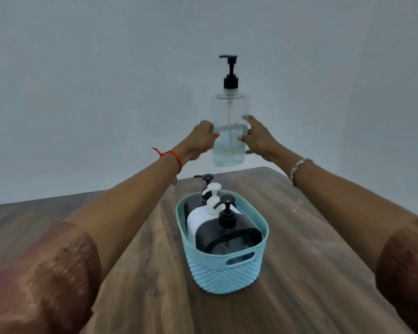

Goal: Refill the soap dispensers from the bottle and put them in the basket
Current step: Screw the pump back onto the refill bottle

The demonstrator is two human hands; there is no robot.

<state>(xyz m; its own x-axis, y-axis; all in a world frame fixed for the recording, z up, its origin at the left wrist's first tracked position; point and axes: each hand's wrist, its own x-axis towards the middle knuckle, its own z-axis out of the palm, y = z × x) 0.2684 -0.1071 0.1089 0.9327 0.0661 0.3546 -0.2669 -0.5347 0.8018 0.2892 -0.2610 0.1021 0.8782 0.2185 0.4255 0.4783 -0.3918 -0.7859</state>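
Note:
A tall clear bottle (pixel 230 109) with a black pump top hangs upright in the air beyond the far edge of the table, about a third full of clear liquid. My left hand (pixel 202 138) grips its left side and my right hand (pixel 257 137) grips its right side. Below and nearer, a light blue basket (pixel 221 273) stands on the wooden table (pixel 311 273). Three soap dispensers sit inside it: a black one (pixel 228 235) at the front, a white one (pixel 203 218) behind it, and another black one (pixel 204 180) at the back, mostly hidden.
The table's far edge lies just below the lifted bottle. A few small drops or specks (pixel 297 206) mark the wood to the right of the basket. A plain grey wall fills the background.

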